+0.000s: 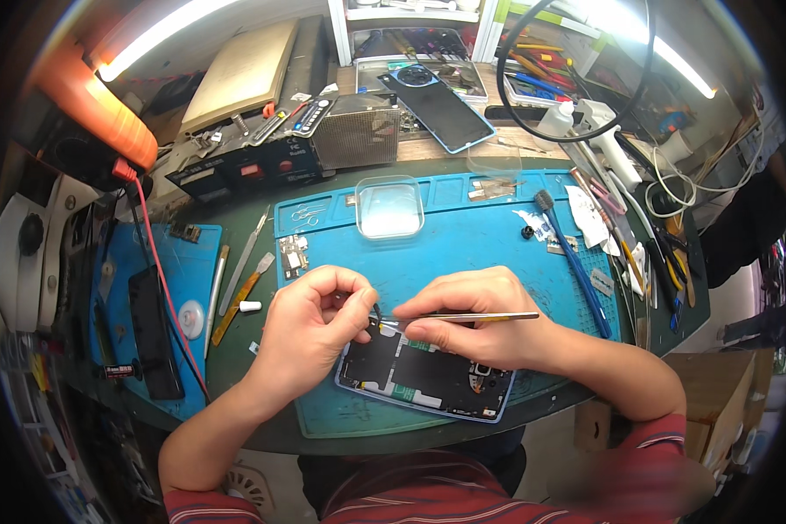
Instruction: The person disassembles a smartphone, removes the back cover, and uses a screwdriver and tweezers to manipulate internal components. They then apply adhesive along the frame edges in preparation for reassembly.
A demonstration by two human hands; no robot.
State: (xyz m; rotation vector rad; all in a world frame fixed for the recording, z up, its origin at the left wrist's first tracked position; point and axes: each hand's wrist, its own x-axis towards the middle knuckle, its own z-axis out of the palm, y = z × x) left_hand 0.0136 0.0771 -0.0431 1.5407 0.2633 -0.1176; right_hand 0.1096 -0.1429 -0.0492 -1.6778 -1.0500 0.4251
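Observation:
An opened phone (437, 365) with a blue-edged frame lies on the blue work mat (480, 236) just in front of me, its dark inside facing up. My left hand (319, 327) is closed in a pinch over the phone's upper left corner, with a small dark strip-like part (376, 309) at its fingertips. My right hand (472, 319) is closed around slim metal tweezers (506, 316), held almost level above the phone. Their tips point left, toward the left fingertips. My fingers hide part of the phone's upper edge.
A clear plastic box (389, 208) stands on the mat's far side, and a blue-handled brush (576, 271) lies at the right. Knives (244, 301) lie to the left, near a dark phone (153, 332). Behind are a black device (271, 166) and another phone panel (445, 109).

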